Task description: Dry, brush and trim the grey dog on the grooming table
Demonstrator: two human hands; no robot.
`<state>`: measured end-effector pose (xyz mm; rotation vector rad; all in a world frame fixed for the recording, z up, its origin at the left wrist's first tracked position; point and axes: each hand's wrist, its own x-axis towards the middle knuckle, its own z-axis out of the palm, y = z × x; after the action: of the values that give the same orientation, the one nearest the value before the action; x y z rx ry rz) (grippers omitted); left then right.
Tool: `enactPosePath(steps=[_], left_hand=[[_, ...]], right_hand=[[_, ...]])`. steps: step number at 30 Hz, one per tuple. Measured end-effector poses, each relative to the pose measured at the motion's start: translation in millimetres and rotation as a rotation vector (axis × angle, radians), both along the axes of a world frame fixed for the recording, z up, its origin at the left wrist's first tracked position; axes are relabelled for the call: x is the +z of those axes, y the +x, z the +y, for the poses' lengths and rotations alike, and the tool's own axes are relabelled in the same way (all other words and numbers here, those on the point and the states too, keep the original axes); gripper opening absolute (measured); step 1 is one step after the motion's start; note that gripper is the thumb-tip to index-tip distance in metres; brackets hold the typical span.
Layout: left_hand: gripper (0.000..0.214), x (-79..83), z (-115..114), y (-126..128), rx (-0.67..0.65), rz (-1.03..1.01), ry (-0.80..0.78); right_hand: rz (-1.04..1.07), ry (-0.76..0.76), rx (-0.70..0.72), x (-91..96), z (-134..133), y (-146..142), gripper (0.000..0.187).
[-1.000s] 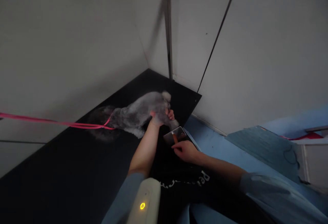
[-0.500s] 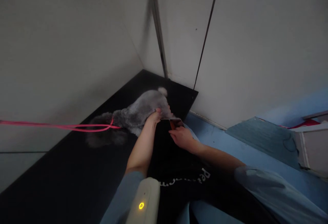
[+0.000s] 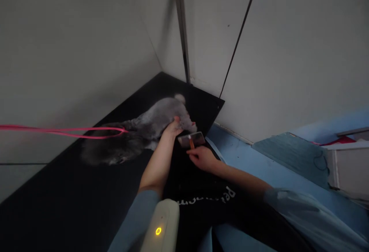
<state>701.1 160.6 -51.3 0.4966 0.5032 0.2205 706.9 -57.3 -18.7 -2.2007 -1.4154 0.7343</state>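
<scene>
A grey curly-coated dog (image 3: 160, 113) is on a black table (image 3: 66, 198), its head end to the left and its pale tail tuft at the back. My left hand (image 3: 173, 126) is closed around the dog's hind leg, thumb on top; the other fingers are mostly hidden by the leg. In my right hand (image 3: 203, 157) is the orange handle of a slicker brush (image 3: 196, 139). The brush's wide flat head lies just right of my left hand, close to the leg; whether it touches the fur I cannot tell.
A pink lead (image 3: 63, 131) runs from the left edge to the dog's neck. Pale walls (image 3: 276, 52) meet behind the table at a metal post (image 3: 182, 29). On the blue floor (image 3: 239, 150) at right stand a grey-green board (image 3: 294, 157) and a white box (image 3: 351, 163).
The brush has tilted, so its flat head now shows and sits slightly lower. The dog's head has shifted left, and the pink lead has risen a little. My left hand keeps its hold.
</scene>
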Motion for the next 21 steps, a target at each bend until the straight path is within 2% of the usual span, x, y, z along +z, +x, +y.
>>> enactPosePath(steps=[2,5,8,10,14,18,21], left_hand=[[0.036,5.7,-2,-2,-0.024,0.001,0.039],[0.042,12.2,-4,-5,0.015,-0.002,0.049],[0.042,14.9,-5,-10,0.032,-0.017,0.044],[0.043,14.1,-5,-13,0.04,-0.042,0.031],[0.05,7.5,-3,-21,0.048,-0.034,0.023],[0.059,1.0,1,-28,0.052,-0.034,0.025],[0.059,1.0,1,-30,0.062,-0.029,0.011]], right_hand=[[-0.025,0.021,-0.022,1.9,1,1,0.033],[0.075,-0.074,-0.034,4.8,-3,1,0.03],[0.147,0.04,-0.029,5.6,-8,1,0.029],[0.141,0.12,-0.051,4.9,-10,3,0.03],[0.34,0.037,-0.04,2.8,-11,7,0.027],[0.407,0.14,-0.067,2.8,-11,9,0.029],[0.492,0.03,0.012,0.5,-13,6,0.029]])
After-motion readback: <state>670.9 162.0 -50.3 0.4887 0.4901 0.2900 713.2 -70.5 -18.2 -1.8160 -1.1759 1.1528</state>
